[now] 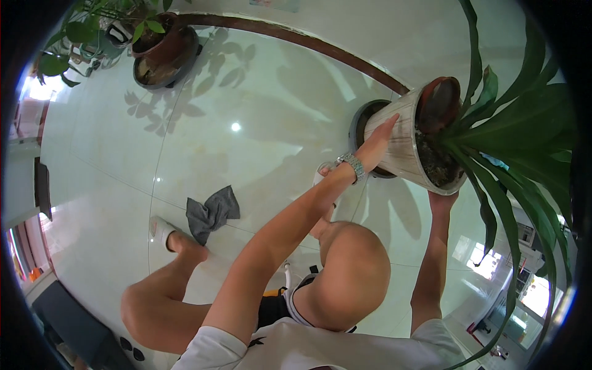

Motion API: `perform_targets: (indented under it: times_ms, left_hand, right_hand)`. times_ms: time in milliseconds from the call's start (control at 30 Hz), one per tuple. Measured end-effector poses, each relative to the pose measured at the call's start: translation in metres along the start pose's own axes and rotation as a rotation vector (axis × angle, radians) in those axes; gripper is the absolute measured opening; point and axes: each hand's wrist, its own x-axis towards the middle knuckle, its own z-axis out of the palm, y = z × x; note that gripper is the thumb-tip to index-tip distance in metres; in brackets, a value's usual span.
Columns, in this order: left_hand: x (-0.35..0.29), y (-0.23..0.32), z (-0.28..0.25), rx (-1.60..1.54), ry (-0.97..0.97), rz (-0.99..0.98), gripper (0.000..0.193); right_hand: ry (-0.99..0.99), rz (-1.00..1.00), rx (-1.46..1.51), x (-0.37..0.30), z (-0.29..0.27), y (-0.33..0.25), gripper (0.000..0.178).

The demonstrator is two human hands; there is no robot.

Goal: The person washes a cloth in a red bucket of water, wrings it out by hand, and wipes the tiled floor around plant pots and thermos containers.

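Note:
A whitish, ribbed flower pot [404,145] with a broad-leaved green plant [524,132] leans to the right. My left hand [383,132] presses on the side of the pot, fingers stretched along it; a metal watch is on that wrist. Under the pot's rim on the near side, my right hand [443,200] supports it, its fingers mostly hidden behind the pot. Dark soil [435,163] shows inside, and a reddish-brown rounded piece [439,103] sits at the far side of the opening. A dark round saucer [361,126] lies at the pot's base.
A grey cloth [213,216] lies crumpled on the glossy tiled floor [246,154], near my left foot. Another potted plant in a brown pot [163,46] stands at the far left. A dark skirting board [308,44] edges the wall. Dark furniture [74,327] is at lower left.

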Motion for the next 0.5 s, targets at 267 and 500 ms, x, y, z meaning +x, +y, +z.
perform_targets:
  times_ms: [267,500]
  left_hand:
    - [-0.011,-0.001,0.001,0.03,0.118,0.084,0.064]
    - [-0.027,0.008,-0.006,0.015,0.079,0.08,0.064]
  right_hand:
    - [-0.058,-0.257,-0.764,0.002,-0.006,0.008,0.064]
    - [0.068,-0.123,-0.273,0.0,0.026,0.003,0.061]
